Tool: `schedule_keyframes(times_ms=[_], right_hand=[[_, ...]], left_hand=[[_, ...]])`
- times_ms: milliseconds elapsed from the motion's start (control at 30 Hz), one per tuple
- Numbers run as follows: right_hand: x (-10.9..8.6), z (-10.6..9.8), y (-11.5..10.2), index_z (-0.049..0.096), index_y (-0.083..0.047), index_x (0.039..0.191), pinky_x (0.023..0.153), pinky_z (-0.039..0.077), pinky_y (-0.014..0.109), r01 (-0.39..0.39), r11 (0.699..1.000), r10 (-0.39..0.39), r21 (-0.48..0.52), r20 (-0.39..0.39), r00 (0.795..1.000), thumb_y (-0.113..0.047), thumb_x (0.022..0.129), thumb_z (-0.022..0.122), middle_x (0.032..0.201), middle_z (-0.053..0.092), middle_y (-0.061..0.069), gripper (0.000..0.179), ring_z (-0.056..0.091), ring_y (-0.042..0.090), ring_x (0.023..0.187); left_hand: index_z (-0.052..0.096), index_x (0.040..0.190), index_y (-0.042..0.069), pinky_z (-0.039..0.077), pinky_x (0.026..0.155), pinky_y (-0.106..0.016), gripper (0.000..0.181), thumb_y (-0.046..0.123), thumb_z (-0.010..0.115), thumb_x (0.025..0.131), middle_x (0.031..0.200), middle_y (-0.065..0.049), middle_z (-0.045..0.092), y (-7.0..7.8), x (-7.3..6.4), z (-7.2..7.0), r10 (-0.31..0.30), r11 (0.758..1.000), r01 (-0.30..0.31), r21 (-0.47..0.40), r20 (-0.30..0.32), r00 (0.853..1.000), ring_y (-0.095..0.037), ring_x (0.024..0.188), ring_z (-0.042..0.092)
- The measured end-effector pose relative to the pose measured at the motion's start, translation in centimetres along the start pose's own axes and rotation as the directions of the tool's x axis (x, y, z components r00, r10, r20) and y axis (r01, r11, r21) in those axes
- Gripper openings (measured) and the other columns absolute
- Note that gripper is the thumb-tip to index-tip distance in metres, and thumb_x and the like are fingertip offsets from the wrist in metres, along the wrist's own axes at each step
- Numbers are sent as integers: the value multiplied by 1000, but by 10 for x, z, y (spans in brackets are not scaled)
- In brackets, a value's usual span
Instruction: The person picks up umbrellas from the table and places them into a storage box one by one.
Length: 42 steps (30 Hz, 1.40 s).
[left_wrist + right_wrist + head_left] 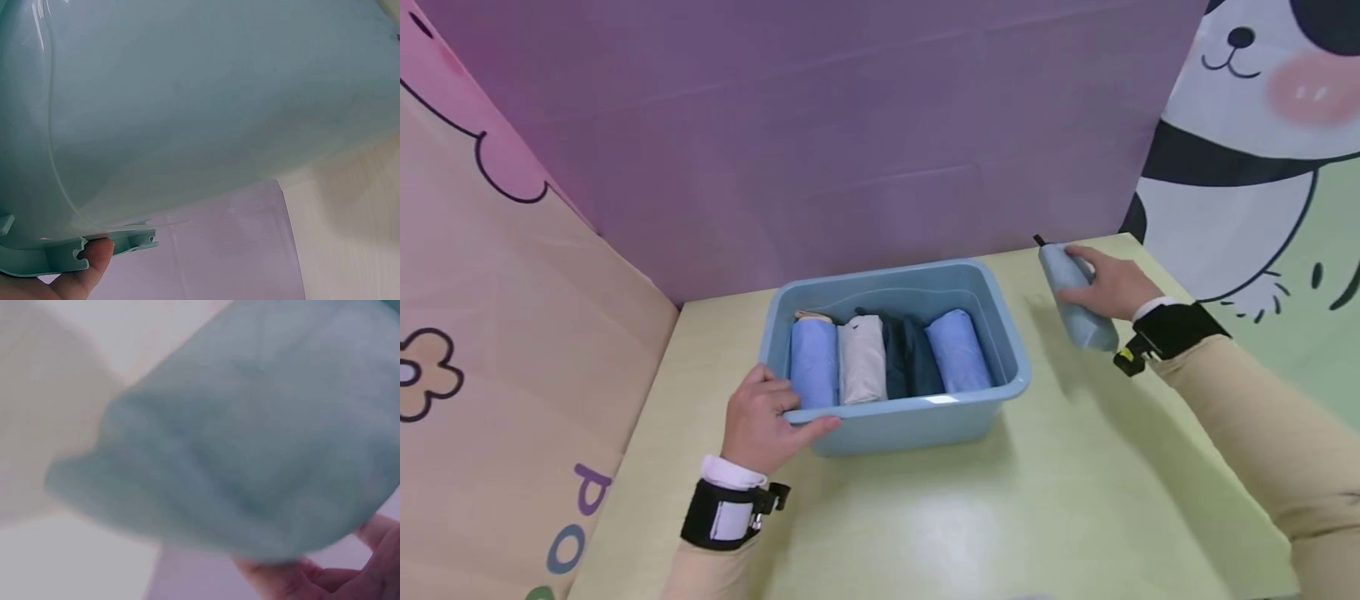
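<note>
A blue plastic bin (898, 429) stands on the table, and my left hand (767, 421) grips its rim at the near left corner. In the left wrist view, fingers (94, 262) curl under that rim beside the bin's wall (187, 125). Inside stand a blue roll (814, 362), a pale grey roll (862, 358), dark rolls (913, 354) and another blue roll (958, 350). To the right of the bin, my right hand (1112, 285) holds a light blue rolled cloth bundle (1067, 287) with a black tab at its far end. The bundle (250, 425) looks blurred in the right wrist view.
The pale yellow table (910, 533) extends in front of the bin. A purple backdrop (850, 150) rises behind it. Printed panels with a flower (426, 375) and a panda (1247, 108) flank the table on the left and right.
</note>
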State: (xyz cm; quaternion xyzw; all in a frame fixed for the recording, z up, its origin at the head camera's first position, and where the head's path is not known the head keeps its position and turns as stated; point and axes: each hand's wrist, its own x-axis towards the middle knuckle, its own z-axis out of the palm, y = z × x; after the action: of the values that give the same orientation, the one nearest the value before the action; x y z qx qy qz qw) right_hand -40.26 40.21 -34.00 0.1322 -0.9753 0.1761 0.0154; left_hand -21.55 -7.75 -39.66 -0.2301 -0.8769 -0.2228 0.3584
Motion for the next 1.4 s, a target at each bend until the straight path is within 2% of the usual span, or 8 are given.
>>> schedule_keyframes(times_ms=[267, 500, 600, 767, 967, 1200, 1300, 1400], right_hand=[[-10, -41, -64, 26, -19, 153, 79, 47, 56, 40, 992, -35, 119, -42, 998, -54, 86, 62, 127, 52, 30, 83, 57, 45, 104], [-12, -51, -117, 23, -24, 153, 74, 51, 50, 96, 959, -112, 268, 46, 993, -49, 88, 62, 132, 46, 21, 80, 56, 40, 101], [-13, -50, -140, 25, -25, 152, 71, 52, 46, 114, 951, -148, 287, 100, 984, -50, 88, 63, 132, 46, 19, 79, 57, 37, 100], [-14, -38, -178, 26, -30, 151, 71, 52, 41, 112, 953, -177, 280, 217, 960, -51, 87, 63, 136, 45, 14, 78, 59, 32, 98], [-7, -4, -209, 29, -29, 151, 89, 45, 42, 137, 972, -197, 190, 347, 917, -51, 84, 64, 143, 43, 7, 79, 53, 24, 111], [6, 19, -225, 27, -28, 152, 78, 49, 35, 100, 990, -137, 101, 508, 851, -53, 84, 62, 143, 42, 7, 80, 56, 20, 103], [14, 29, -227, 28, -28, 151, 89, 43, 36, 93, 993, -114, 67, 524, 844, -55, 82, 62, 147, 38, 7, 81, 49, 22, 114], [17, 38, -228, 28, -29, 151, 86, 44, 35, 64, 996, -87, 61, 538, 838, -54, 81, 62, 145, 39, 8, 82, 49, 23, 113]], left_hand=[[44, 43, 19, 31, 54, -28, 60, 65, 77, 64, 45, 11, 33, -4, -1, 0, -8, 1000, 8, -2, 4, 1000, -13, 61, 37], [46, 42, 18, 31, 54, -28, 64, 72, 67, 69, 45, 10, 32, -5, -2, 1, -11, 1000, 11, 16, 9, 1000, -13, 60, 35], [45, 42, 19, 31, 55, -29, 61, 67, 74, 66, 45, 11, 32, -6, -2, 1, -4, 1000, 4, 18, 9, 1000, -12, 59, 35], [43, 42, 19, 31, 55, -29, 59, 61, 80, 62, 45, 11, 31, -6, -2, 2, 2, 1000, -2, 23, 5, 1000, -12, 59, 35], [42, 42, 20, 30, 54, -29, 59, 60, 81, 61, 46, 11, 31, -7, -2, 3, 0, 1000, -1, 26, 4, 1000, -13, 59, 34], [43, 42, 19, 31, 54, -29, 61, 64, 77, 64, 45, 10, 33, -6, -2, 4, 2, 1000, -2, 26, 8, 1000, -14, 59, 35], [44, 42, 19, 31, 54, -29, 61, 66, 76, 64, 45, 9, 33, -6, -2, 4, -4, 999, 3, 33, 17, 1000, -13, 59, 35], [44, 42, 19, 31, 54, -29, 61, 65, 76, 64, 45, 9, 33, -6, -1, 4, -3, 1000, 2, 30, 18, 1000, -14, 59, 34]])
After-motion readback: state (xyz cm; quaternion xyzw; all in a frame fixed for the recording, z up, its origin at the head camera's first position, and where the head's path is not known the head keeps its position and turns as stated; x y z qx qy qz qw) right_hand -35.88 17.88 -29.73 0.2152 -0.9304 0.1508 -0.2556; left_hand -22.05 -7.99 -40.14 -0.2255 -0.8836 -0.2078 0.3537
